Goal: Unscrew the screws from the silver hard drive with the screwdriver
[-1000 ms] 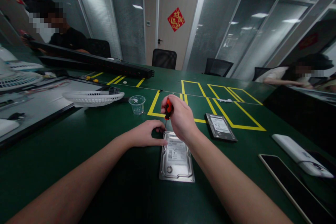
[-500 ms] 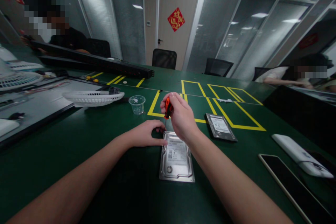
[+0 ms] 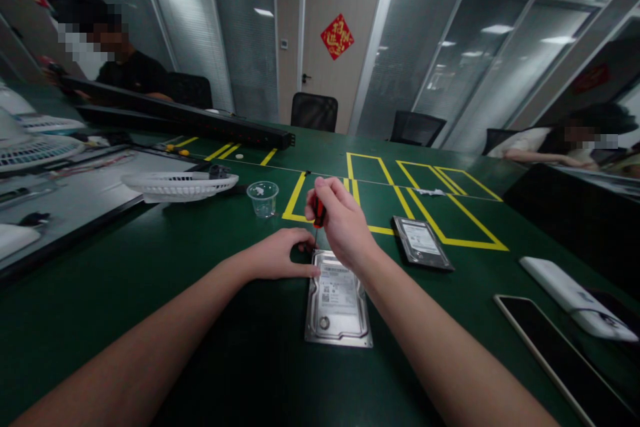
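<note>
A silver hard drive (image 3: 341, 303) with a white label lies flat on the green table in front of me. My left hand (image 3: 280, 253) steadies it at the far left corner, thumb on its left edge and fingers curled beyond. My right hand (image 3: 344, 217) is wrapped round the red and black handle of a screwdriver (image 3: 319, 215), held upright. Its thin shaft points down at that same corner; the tip and any screw are too small to make out. To the left of the screwdriver stands a clear plastic cup (image 3: 263, 201) with small whitish bits showing in it.
A second hard drive (image 3: 423, 243) lies to the right, near yellow tape outlines. Closer in are a phone (image 3: 555, 360) and a white device (image 3: 575, 300) with a cable. White fan parts (image 3: 180, 185) and a long black bar (image 3: 200, 121) occupy the left. Two people sit across.
The screwdriver handle has turned a little in my right hand, showing less red. My left hand and the hard drive keep their places; the whole view has shifted very slightly.
</note>
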A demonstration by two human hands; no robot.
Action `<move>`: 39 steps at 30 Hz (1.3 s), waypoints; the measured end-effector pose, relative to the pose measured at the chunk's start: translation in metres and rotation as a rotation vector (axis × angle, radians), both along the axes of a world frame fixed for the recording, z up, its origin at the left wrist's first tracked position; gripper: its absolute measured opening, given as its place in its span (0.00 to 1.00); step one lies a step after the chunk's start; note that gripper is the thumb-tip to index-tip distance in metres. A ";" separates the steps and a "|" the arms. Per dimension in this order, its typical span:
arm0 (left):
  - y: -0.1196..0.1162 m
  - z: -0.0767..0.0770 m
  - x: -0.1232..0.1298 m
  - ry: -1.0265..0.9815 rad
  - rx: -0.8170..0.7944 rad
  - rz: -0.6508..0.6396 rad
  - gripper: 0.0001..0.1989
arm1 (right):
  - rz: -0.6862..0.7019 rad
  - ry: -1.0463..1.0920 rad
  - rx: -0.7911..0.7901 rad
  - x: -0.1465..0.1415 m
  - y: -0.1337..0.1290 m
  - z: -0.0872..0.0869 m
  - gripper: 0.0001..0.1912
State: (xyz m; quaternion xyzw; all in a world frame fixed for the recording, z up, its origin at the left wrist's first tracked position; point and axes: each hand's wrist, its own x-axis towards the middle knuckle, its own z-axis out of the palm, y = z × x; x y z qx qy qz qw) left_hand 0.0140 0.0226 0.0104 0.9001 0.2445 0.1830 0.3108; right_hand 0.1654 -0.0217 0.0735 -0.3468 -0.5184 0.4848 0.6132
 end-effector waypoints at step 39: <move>0.001 -0.001 -0.001 0.011 -0.023 -0.001 0.23 | -0.116 0.036 -0.014 0.001 0.002 0.008 0.09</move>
